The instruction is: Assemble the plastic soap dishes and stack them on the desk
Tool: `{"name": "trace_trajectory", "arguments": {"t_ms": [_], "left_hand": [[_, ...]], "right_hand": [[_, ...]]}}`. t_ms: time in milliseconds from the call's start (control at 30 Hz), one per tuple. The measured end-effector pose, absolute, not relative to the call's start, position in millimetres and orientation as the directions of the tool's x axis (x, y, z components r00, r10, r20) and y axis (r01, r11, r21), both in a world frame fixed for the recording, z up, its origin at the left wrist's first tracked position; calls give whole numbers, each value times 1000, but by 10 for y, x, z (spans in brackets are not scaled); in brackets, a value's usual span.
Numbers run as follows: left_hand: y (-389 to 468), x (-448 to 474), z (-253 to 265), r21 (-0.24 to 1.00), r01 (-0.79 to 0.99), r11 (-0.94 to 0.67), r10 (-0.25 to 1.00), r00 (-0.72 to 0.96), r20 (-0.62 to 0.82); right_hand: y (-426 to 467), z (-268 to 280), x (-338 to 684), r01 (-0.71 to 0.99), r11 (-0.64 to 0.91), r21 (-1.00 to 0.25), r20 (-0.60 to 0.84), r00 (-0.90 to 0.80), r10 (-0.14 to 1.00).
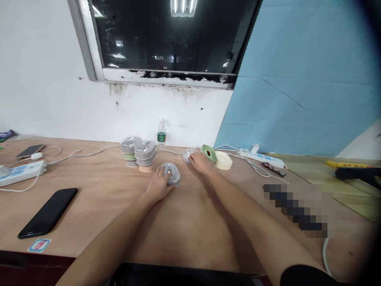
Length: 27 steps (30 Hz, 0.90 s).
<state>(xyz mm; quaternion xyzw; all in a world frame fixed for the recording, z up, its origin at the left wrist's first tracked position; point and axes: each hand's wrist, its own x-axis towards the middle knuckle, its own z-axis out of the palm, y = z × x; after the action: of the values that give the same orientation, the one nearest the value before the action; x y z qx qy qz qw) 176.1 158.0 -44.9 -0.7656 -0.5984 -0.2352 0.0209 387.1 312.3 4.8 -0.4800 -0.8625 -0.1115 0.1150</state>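
My left hand (pixel 158 186) is curled against the near left side of a small grey oval container (pixel 173 174), which rests on the table. Its fingers lie over the rim, and a small pale spot shows inside. Farther off, my right hand (pixel 200 161) pinches the edge of a clear plastic lid (pixel 187 155). Just right of that hand, a green piece (pixel 208 153) with an oval opening leans beside a stack of cream-coloured containers (pixel 223 160). Left of my left hand, lidded containers in grey, green and peach stand in two stacks (pixel 145 155).
A water bottle (pixel 161 134) stands by the wall. Power strips (pixel 264 159) with white cables lie on both sides. A black phone (pixel 49 212) is at the front left, another phone (pixel 29 151) behind it. A pixelated dark object (pixel 297 210) lies at right.
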Motion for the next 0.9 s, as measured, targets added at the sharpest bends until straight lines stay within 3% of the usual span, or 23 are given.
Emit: {"name": "trace_trajectory", "arguments": {"t_ms": [133,233,333,433,533,700,767,900], "left_hand": [[1589,1737,-470,368,903,-224,950,118,290],[1601,1726,-474,410,877,-249,938,113,328],[1604,1732,-463,458,849,-264,910,62,410],[1593,1751,-437,512,804,-301,877,23,479],[1568,1778,-398,548,752,-366,842,16,539],[1529,1819,-346,595,689,-414,822,2,570],[1528,1831,-346,622,659,-423,814,-24,580],[1560,1864,-376,697,561,-448,815,-64,575]], "right_hand": [[3122,58,3856,852,524,4,361,-490,794],[2982,-14,3839,791,608,-70,522,-491,698],[2693,-164,3842,625,764,-157,671,-501,547],[2387,-284,3866,444,866,-230,716,-525,460],[2197,-310,3852,384,829,-407,686,-470,555],[2128,-332,3690,313,628,-713,562,-282,778],[2126,-356,3635,264,573,-776,516,-258,817],[2101,-380,3606,136,558,-819,474,-387,791]]}}
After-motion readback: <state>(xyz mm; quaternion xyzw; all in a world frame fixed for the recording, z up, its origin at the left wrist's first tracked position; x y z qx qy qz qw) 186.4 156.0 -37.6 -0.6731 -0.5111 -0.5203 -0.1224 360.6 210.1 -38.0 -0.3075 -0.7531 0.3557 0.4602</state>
